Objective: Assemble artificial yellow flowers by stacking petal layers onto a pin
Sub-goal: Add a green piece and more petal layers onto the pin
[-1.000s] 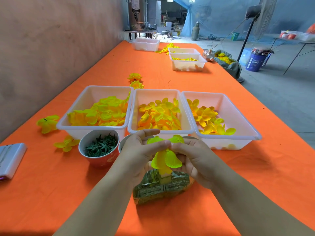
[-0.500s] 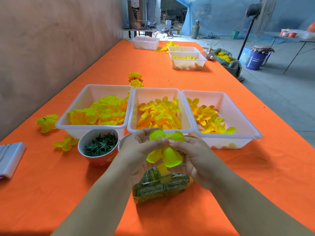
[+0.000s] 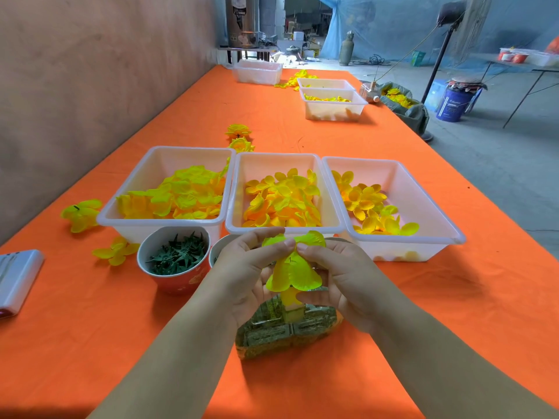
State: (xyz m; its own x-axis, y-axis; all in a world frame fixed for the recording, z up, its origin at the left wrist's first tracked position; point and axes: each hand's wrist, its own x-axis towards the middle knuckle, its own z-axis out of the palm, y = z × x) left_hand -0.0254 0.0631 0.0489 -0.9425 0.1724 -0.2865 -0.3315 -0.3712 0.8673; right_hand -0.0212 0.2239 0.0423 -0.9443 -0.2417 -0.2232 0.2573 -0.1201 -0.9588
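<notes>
1. Barely shifted since the earlier frame: pinches petal layer (image 3: 295,272) at its centre with left hand (image 3: 242,267) and right hand (image 3: 341,276), lower centre of frame, above green base (image 3: 284,335).
2. Cannot confirm seating; pin mostly hidden under petals.
3. Press straight down, evenly, close to the centre hole; avoid creasing.
4. Mind middle tub (image 3: 284,230) just beyond knuckles and cup (image 3: 174,285) at left; withdraw over open cloth, lower right.

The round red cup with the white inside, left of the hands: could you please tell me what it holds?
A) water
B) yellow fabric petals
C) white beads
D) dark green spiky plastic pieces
D: the round red cup is filled with dark green spiky plastic pieces.
</notes>
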